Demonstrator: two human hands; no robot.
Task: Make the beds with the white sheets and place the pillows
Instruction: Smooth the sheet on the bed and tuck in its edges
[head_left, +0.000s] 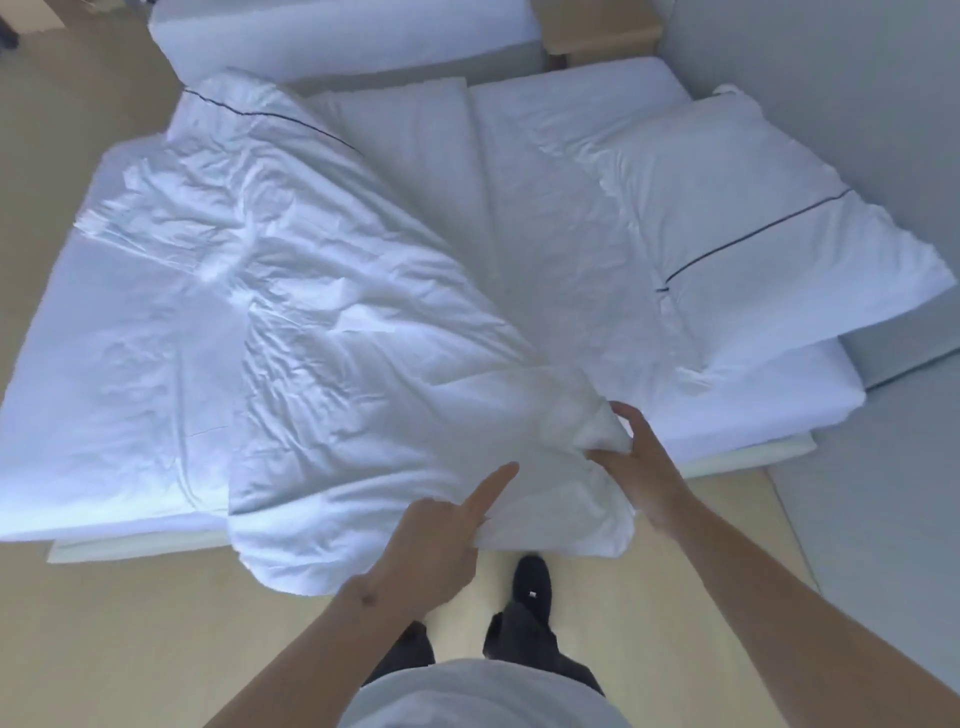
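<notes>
My white duvet (322, 322), creased and edged with a thin dark line, lies bunched diagonally across the bed (78, 415), its near corner hanging over the bed's near edge. A white pillow (769, 234) with the same dark stripe lies flat at the bed's right edge, overhanging it.

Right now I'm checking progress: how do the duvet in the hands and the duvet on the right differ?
The held duvet is crumpled, gripped by the left hand and right hand, hanging over the bed's near edge. The right duvet lies flatter, untouched, overhanging the right edge. Both are white with a dark stripe.
</notes>
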